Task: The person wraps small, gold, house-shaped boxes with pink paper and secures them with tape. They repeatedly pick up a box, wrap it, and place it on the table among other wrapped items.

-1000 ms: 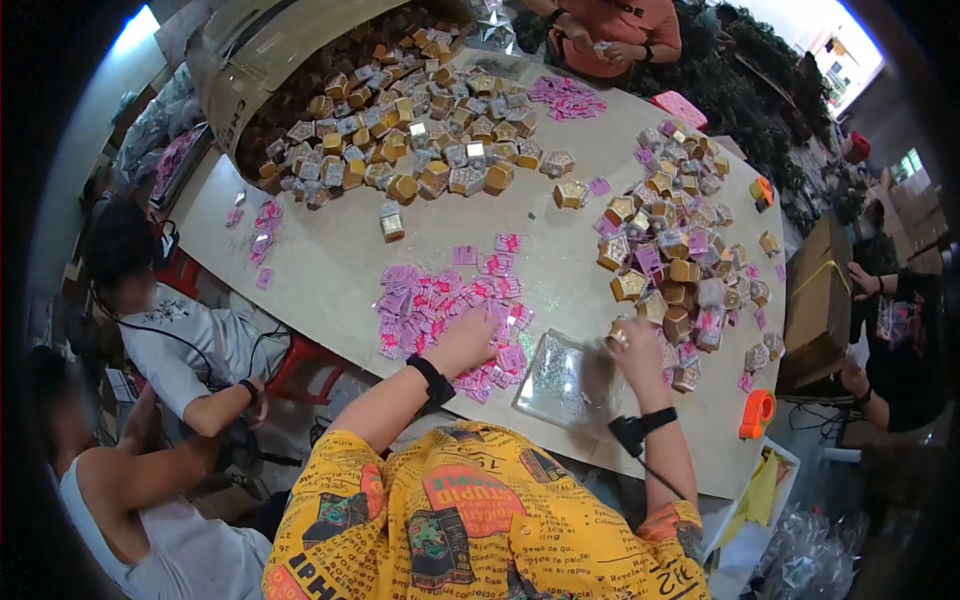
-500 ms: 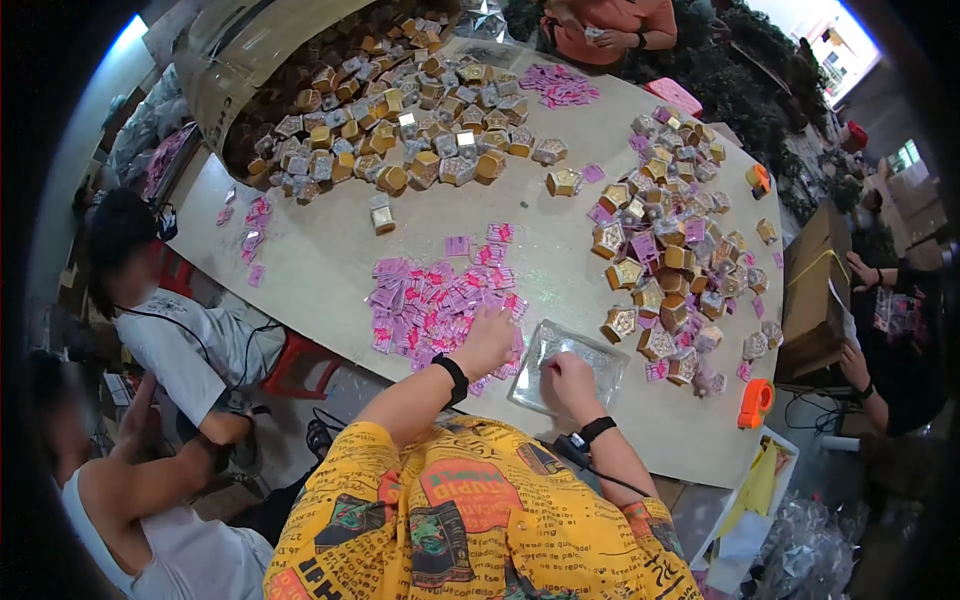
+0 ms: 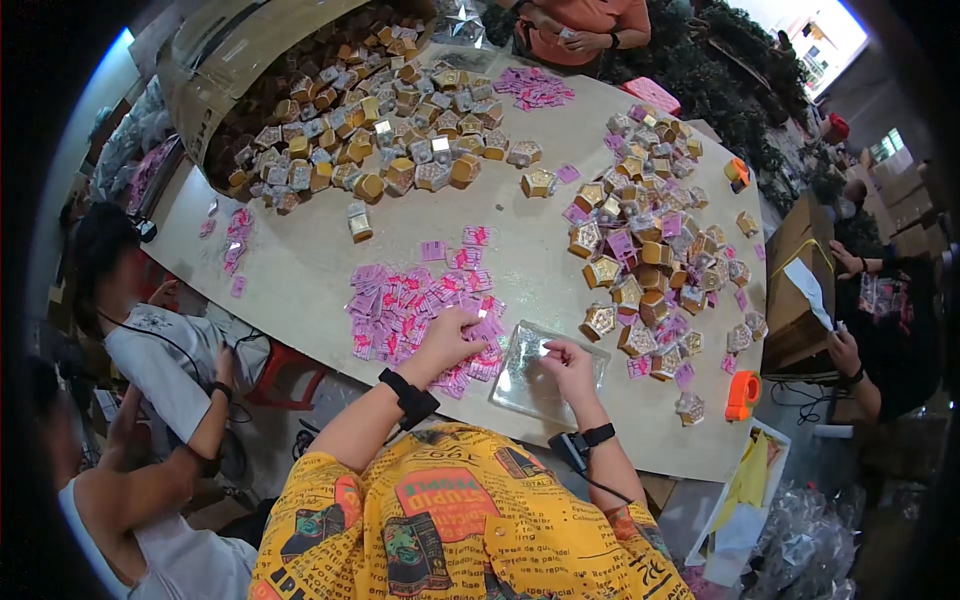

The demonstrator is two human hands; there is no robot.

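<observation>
My left hand (image 3: 450, 343) rests at the right side of a heap of pink printed tags (image 3: 395, 312). Its fingers are bent together on a pink tag (image 3: 487, 326) there. Over a shallow clear tray (image 3: 512, 378) hangs my right hand (image 3: 570, 368), thumb and fingertips brought together. Whatever those fingertips hold, if anything, is too small to make out. To the right of the tray spreads a pile of gold-and-clear faceted ornaments (image 3: 653, 280), with pink tags among them.
A big carton (image 3: 205, 125) spills more ornaments at the far left. Orange tape dispensers (image 3: 742, 395) line the right edge. A person (image 3: 585, 30) stands across the table, two sit at left, and another holds a cardboard box (image 3: 800, 270) at right.
The view has shifted, so the table sits further left in it. My right hand has lifted slightly and loosened from a tighter curl. My left hand stays at the tag heap.
</observation>
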